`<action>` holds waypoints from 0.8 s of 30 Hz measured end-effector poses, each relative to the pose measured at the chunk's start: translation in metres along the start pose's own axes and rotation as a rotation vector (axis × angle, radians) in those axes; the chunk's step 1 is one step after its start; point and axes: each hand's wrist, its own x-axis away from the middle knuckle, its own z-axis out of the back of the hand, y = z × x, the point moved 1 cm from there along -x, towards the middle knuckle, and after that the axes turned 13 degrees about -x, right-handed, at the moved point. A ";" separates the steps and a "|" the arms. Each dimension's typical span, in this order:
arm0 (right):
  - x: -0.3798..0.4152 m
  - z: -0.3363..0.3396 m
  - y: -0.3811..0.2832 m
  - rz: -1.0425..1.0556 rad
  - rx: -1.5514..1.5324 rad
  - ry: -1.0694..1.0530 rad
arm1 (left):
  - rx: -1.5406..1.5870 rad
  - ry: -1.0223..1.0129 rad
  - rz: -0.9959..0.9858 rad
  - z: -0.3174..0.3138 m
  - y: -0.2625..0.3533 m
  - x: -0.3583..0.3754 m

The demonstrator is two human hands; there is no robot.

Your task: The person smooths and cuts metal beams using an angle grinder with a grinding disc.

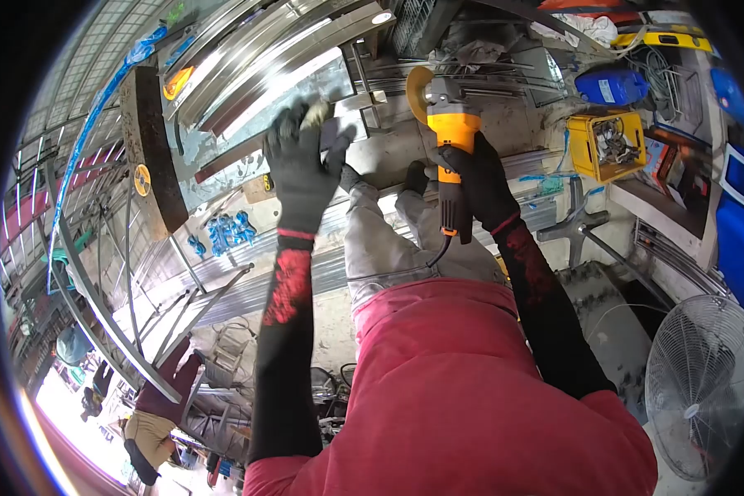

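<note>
Grinder [453,122] sits in your right hand [486,186], right of the metal sheet [333,76], fingers closed round its body; grip firmly, with the disc [418,93] facing away from your legs [376,240] and the cord [443,250]. Your left hand [300,174] is spread open; blur hides whether it holds anything.

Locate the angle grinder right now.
Head view, upper half, just right of centre: the angle grinder is in the gloved right hand, to the left of the yellow crate.
</note>
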 end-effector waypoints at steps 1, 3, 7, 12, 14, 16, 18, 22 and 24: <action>-0.001 -0.002 0.003 -0.002 0.004 0.000 | -0.015 0.071 -0.030 -0.010 -0.007 -0.010; -0.001 -0.006 0.009 -0.018 0.068 -0.007 | 0.052 0.080 -0.014 -0.032 -0.018 -0.012; 0.000 -0.004 0.017 -0.010 0.092 -0.008 | -0.054 0.015 -0.021 -0.049 -0.018 -0.011; 0.002 -0.008 0.016 0.072 0.298 0.005 | -0.028 0.039 0.029 -0.056 -0.020 -0.007; 0.004 -0.010 0.014 0.069 0.292 0.013 | -0.029 0.010 0.028 -0.053 -0.020 -0.004; 0.004 -0.012 0.012 0.061 0.287 0.024 | -0.028 -0.024 0.029 -0.046 -0.019 0.000; 0.005 -0.012 0.011 0.103 0.272 -0.001 | -0.038 -0.046 -0.009 -0.041 -0.017 0.004; -0.001 -0.010 0.013 0.074 0.224 -0.008 | -0.041 -0.023 -0.013 -0.042 -0.015 0.005; -0.003 -0.010 0.014 0.037 0.178 -0.031 | -0.042 -0.049 -0.015 -0.042 -0.016 0.005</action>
